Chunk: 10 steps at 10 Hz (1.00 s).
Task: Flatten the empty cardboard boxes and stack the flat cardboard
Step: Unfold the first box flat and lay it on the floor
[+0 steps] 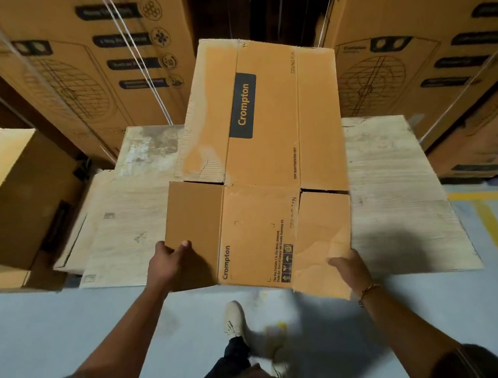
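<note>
While the flattened box (pixel 257 164) is gripped at its near flaps by the left hand (pixel 167 259) and right hand (pixel 350 267), stacking is judged underway, and lowering squarely onto the flat cardboard pile (pixel 390 177) is required.

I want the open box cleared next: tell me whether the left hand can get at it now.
Probably not: the left hand grips the flattened box, and the open box sits well off to its left.

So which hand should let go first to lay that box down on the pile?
Probably the right hand: it only pinches a torn flap corner. The left hand clamps the flattened box firmly at its edge and can steer it onto the pile.
</note>
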Available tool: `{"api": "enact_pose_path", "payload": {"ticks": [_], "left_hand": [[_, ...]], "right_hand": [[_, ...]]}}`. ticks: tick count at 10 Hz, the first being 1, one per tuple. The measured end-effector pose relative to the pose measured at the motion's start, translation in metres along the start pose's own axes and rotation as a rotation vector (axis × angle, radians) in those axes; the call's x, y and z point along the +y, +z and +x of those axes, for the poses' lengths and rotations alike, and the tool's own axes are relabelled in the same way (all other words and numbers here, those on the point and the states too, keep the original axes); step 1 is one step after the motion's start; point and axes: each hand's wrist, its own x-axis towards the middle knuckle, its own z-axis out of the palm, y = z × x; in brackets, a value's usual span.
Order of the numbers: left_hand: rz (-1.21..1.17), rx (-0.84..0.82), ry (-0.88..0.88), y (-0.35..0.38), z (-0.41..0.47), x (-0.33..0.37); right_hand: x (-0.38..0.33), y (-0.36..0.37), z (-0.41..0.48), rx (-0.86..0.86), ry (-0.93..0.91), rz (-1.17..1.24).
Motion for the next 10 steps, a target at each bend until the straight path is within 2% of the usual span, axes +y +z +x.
{"api": "enact_pose_path", "payload": {"ticks": [1, 2, 4, 5, 6, 7, 8, 9, 10], "left_hand": [[-0.055, -0.045, -0.038, -0.003, 0.004, 0.004], [-0.23, -0.108, -0.117, -0.007, 0.009, 0.003], [-0.364, -0.056, -0.193, -0.009, 0.036, 0.012], [-0.432, 0.048, -0.124, -0.019, 0.039, 0.02], [-0.449, 0.128, 0.019, -0.04, 0.028, 0.027], [-0.452, 0.172, 0.141, -0.056, 0.002, 0.018], [-0.34, 0.126, 0.065, -0.048, -0.024, -0.019], [-0.062, -0.076, -0.203, -0.025, -0.032, -0.075], [-0.059, -0.205, -0.332, -0.004, -0.037, -0.109]], "right_hand": [[-0.001, -0.001, 0.009, 0.004, 0.037, 0.028], [-0.004, 0.004, 0.023, 0.003, 0.074, 0.09], [-0.013, 0.017, 0.038, 0.051, 0.135, 0.205], [-0.033, 0.033, 0.032, 0.158, 0.084, 0.145], [-0.042, 0.037, 0.011, 0.251, 0.001, 0.031], [-0.029, 0.026, -0.01, 0.291, -0.105, 0.007], [0.008, 0.015, -0.014, 0.184, -0.058, -0.136], [0.048, 0.003, -0.013, 0.062, 0.051, -0.297], [0.061, -0.009, -0.006, 0.021, 0.129, -0.359]]}}
